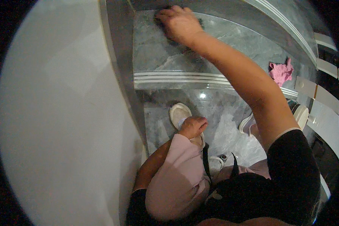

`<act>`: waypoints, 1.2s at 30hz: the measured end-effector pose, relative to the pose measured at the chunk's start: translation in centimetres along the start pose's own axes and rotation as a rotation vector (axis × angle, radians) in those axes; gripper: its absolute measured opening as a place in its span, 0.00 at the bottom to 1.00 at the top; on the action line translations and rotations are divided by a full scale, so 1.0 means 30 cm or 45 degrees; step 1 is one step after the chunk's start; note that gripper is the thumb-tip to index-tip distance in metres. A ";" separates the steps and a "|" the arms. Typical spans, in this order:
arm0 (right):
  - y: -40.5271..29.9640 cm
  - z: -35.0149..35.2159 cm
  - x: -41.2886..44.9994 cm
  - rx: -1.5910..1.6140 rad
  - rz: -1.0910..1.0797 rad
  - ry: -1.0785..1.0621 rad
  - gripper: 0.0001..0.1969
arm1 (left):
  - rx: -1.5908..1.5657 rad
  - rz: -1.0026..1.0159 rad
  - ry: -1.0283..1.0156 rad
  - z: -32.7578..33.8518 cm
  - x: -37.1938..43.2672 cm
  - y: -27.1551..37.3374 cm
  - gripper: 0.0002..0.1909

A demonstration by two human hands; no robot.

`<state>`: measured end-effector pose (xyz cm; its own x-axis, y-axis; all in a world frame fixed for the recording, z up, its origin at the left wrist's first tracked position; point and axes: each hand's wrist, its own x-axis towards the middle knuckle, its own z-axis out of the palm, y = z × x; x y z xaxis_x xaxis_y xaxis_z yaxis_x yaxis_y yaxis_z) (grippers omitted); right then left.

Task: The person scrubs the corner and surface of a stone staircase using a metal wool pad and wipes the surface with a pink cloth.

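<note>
My right hand [182, 24] reaches far forward over a grey marbled stair tread [237, 36]. Its fingers curl down around a dark, bristly scrubber [201, 23], of which only the edges show; the hand is slightly blurred. Nearer to me, my left hand [194, 126] lies over my knee in pink trousers [178, 175], its fingers curled in and nothing visible in them. Below that hand, one light shoe [180, 113] stands on the lower tiled surface. A crumpled pink cloth [281, 72] lies on the tread at the right.
A white wall [62, 107] with dark skirting [120, 42] runs close along my left. White-striped nosing [180, 76] edges the tread, and another step [288, 25] rises behind it. A white round container [301, 115] stands at the right, beside white panels [327, 99] with dark gaps.
</note>
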<state>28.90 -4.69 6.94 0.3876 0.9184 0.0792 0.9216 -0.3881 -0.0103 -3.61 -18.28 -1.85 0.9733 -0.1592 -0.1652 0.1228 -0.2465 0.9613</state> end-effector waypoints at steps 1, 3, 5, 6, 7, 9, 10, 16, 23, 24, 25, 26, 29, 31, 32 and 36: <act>-0.009 0.000 -0.002 0.008 -0.007 -0.002 0.23 | 0.048 -0.008 0.016 -0.001 -0.001 0.004 0.09; -0.025 -0.007 -0.008 -0.060 0.026 0.098 0.22 | 0.094 -0.020 0.036 0.000 0.002 0.010 0.08; -0.049 -0.008 0.067 -0.129 -0.029 0.170 0.22 | 0.130 -0.007 -0.045 0.001 0.019 0.012 0.08; -0.076 -0.017 0.117 -0.055 -0.046 0.009 0.20 | 0.130 0.001 -0.060 0.002 0.025 0.010 0.08; -0.082 -0.022 0.148 0.022 -0.061 -0.148 0.19 | 0.087 0.034 -0.059 0.000 0.033 0.009 0.08; -0.073 0.024 0.122 -0.017 -0.066 0.023 0.15 | 0.050 0.054 -0.063 0.002 0.027 0.008 0.08; -0.073 0.017 0.088 0.015 -0.055 0.026 0.18 | 0.070 0.059 0.010 0.001 0.013 0.005 0.08; -0.023 0.008 -0.088 0.024 -0.011 0.183 0.21 | 0.071 0.036 0.022 -0.036 0.018 0.037 0.07; -0.077 0.017 0.057 -0.008 -0.006 0.106 0.22 | 0.114 0.045 -0.089 -0.009 0.024 0.030 0.08; -0.101 0.000 0.002 0.023 -0.051 0.006 0.22 | 0.056 0.034 -0.025 -0.021 0.017 0.025 0.08; -0.115 -0.007 -0.030 0.051 -0.098 -0.095 0.21 | 0.065 0.025 -0.005 -0.037 0.012 0.013 0.08; -0.113 -0.002 -0.057 0.056 -0.111 -0.101 0.21 | 0.096 0.005 -0.003 -0.041 0.005 0.022 0.08; -0.083 0.007 -0.071 0.111 -0.160 0.095 0.22 | 0.199 0.007 -0.007 -0.039 0.016 0.048 0.08; -0.075 0.022 0.030 -0.028 -0.118 0.138 0.21 | 0.157 0.051 -0.031 -0.018 0.028 0.033 0.08; -0.065 0.027 0.064 -0.042 -0.101 0.135 0.21 | 0.155 0.066 -0.046 -0.013 0.043 0.033 0.08; -0.061 -0.022 0.066 -0.097 -0.049 0.043 0.18 | 0.106 0.071 -0.023 -0.024 0.029 0.031 0.08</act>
<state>27.98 -2.22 7.76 0.3499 0.9301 0.1113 0.9310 -0.3585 0.0690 -2.51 -17.96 -0.94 0.9744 -0.1918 -0.1169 0.0517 -0.3151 0.9476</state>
